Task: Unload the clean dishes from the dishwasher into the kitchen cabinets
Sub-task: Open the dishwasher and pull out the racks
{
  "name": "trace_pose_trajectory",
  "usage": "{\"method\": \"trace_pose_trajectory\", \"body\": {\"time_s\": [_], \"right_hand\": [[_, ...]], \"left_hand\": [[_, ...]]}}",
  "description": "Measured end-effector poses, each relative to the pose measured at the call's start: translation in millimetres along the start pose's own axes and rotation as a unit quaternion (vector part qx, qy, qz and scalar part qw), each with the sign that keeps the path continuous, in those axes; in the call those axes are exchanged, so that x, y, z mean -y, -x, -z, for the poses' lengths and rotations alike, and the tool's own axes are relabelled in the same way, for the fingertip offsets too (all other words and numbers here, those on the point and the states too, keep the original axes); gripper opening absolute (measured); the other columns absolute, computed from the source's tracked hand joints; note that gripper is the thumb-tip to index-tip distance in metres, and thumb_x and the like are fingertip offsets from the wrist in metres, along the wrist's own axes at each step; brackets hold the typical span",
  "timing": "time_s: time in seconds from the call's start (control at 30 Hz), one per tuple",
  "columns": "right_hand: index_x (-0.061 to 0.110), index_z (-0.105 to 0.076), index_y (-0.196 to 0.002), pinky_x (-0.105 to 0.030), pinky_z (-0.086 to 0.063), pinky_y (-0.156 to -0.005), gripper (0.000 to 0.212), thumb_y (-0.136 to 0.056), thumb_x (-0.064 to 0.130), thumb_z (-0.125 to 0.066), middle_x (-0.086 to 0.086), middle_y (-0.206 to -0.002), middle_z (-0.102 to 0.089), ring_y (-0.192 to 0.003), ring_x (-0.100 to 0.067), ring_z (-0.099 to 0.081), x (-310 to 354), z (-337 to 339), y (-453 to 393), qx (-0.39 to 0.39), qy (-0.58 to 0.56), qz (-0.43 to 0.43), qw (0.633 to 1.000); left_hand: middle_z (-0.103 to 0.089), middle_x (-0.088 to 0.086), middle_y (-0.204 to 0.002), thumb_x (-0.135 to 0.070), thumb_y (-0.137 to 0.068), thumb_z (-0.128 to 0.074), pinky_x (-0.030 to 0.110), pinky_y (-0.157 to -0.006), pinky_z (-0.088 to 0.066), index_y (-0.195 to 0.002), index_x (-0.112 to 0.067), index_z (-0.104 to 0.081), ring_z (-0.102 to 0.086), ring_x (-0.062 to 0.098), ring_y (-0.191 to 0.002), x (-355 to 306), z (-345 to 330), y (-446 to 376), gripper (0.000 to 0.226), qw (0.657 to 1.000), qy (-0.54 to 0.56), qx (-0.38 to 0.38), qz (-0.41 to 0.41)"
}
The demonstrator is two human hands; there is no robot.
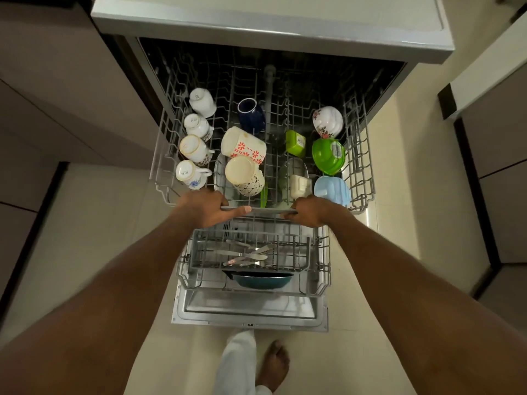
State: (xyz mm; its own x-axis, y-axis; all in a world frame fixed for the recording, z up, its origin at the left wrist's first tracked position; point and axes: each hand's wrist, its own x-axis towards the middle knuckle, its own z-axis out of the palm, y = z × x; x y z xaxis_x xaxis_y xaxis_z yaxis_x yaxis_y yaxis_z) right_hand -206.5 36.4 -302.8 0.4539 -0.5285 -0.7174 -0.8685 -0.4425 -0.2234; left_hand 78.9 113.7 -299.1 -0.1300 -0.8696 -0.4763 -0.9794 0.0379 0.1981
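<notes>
**Upper Rack Gripped at Front Rail**

Four white cups line the left side of the upper rack. The left hand and right hand each curl around the front rail. Mugs sit centre; green bowl right. Cutlery and a teal pan lie in the lower rack.

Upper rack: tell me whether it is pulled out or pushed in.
Pulled out. The upper rack extends past the dishwasher opening, over the lower rack, with both hands gripping its front bar: left hand, right hand.
</notes>
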Motion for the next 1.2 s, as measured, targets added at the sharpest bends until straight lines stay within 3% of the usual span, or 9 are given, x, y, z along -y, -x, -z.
{"method": "trace_pose_trajectory", "body": {"time_s": [0.1, 0.23, 0.37, 0.57, 0.77, 0.97, 1.07, 1.13, 1.2], "right_hand": [[0.019, -0.062, -0.092, -0.037, -0.048, -0.087, 0.048, -0.104, 0.061, -0.044, -0.006, -0.094, -0.063, -0.093, -0.025, -0.061, 4, -14, 13, 0.002, -0.005, 0.007, 1.0], [0.02, -0.06, -0.09, -0.037, -0.051, -0.085, 0.045, -0.103, 0.061, -0.048, -0.005, -0.093, -0.065, -0.092, -0.024, -0.063, 9, -29, 20, -0.011, -0.022, -0.001, 1.0], [0.017, -0.062, -0.098, -0.041, -0.055, -0.089, 0.045, -0.104, 0.06, -0.047, -0.003, -0.093, -0.065, -0.092, -0.023, -0.064, 20, -54, 23, -0.007, -0.027, 0.007, 1.0], [0.027, -0.056, -0.078, -0.033, -0.048, -0.077, 0.035, -0.104, 0.05, -0.053, 0.001, -0.083, -0.062, -0.083, -0.02, -0.062, 24, -78, 42, -0.012, -0.048, -0.003, 0.999], [0.023, -0.059, -0.084, -0.035, -0.05, -0.077, 0.037, -0.103, 0.054, -0.054, 0.003, -0.081, -0.061, -0.084, -0.02, -0.062, 42, -105, 60, -0.008, -0.046, -0.023, 0.999], [0.024, -0.057, -0.089, -0.034, -0.049, -0.081, 0.028, -0.106, 0.045, -0.052, 0.003, -0.083, -0.057, -0.088, -0.02, -0.06, 50, -115, 90, 0.0, -0.033, -0.005, 0.999], [0.029, -0.054, -0.078, -0.04, -0.055, -0.086, 0.038, -0.103, 0.058, -0.051, 0.001, -0.086, -0.06, -0.089, -0.021, -0.063, 57, -130, 95, 0.003, -0.046, -0.027, 0.999], [0.028, -0.055, -0.079, -0.043, -0.056, -0.088, 0.043, -0.101, 0.065, -0.048, -0.002, -0.091, -0.063, -0.091, -0.022, -0.064, 63, -135, 97, 0.0, -0.038, -0.032, 0.999], [0.025, -0.057, -0.083, -0.042, -0.055, -0.088, 0.045, -0.1, 0.066, -0.047, -0.001, -0.09, -0.062, -0.091, -0.023, -0.064, 67, -133, 99, -0.001, -0.035, -0.033, 0.999]], "left_hand": [[-0.064, 0.001, -0.066, -0.109, -0.065, -0.012, 0.036, -0.075, -0.058, -0.066, -0.023, -0.062, -0.063, 0.019, -0.066, -6, -11, 16, 0.099, 1.0, 0.0, 0.003, 0.005], [-0.068, -0.001, -0.076, -0.109, -0.064, -0.008, 0.039, -0.08, -0.057, -0.098, -0.031, -0.076, -0.065, 0.018, -0.076, -5, -20, 26, 0.109, 1.0, -0.01, 0.009, 0.02], [-0.073, 0.005, -0.1, -0.109, -0.063, -0.007, 0.044, -0.088, -0.056, -0.117, -0.03, -0.071, -0.067, 0.024, -0.092, -4, -34, 48, 0.115, 1.0, -0.008, 0.011, 0.019], [-0.068, 0.007, -0.114, -0.102, -0.074, -0.013, 0.046, -0.094, -0.054, -0.129, -0.029, -0.067, -0.065, 0.027, -0.106, -21, -40, 83, 0.105, 1.0, -0.015, 0.02, -0.003], [-0.069, 0.0, -0.088, -0.109, -0.063, -0.006, 0.037, -0.083, -0.056, -0.103, -0.024, -0.073, -0.065, 0.019, -0.082, -15, -65, 103, 0.116, 0.999, -0.026, 0.018, 0.01], [-0.064, -0.001, -0.07, -0.108, -0.065, -0.007, 0.038, -0.079, -0.058, -0.07, -0.03, -0.054, -0.064, 0.018, -0.07, -30, -81, 127, 0.092, 0.999, -0.038, 0.016, 0.007], [-0.062, -0.002, -0.071, -0.105, -0.071, -0.012, 0.036, -0.08, -0.058, -0.075, -0.025, -0.06, -0.063, 0.017, -0.071, -32, -83, 141, 0.094, 0.999, -0.045, 0.021, 0.009], [-0.063, -0.001, -0.078, -0.102, -0.075, -0.015, 0.036, -0.082, -0.057, -0.089, -0.033, -0.066, -0.063, 0.018, -0.076, -29, -82, 147, 0.087, 0.999, -0.047, 0.024, 0.007], [-0.065, -0.001, -0.081, -0.104, -0.072, -0.011, 0.036, -0.082, -0.057, -0.105, -0.033, -0.072, -0.064, 0.018, -0.078, -27, -83, 149, 0.099, 0.998, -0.055, 0.018, 0.008]]}}
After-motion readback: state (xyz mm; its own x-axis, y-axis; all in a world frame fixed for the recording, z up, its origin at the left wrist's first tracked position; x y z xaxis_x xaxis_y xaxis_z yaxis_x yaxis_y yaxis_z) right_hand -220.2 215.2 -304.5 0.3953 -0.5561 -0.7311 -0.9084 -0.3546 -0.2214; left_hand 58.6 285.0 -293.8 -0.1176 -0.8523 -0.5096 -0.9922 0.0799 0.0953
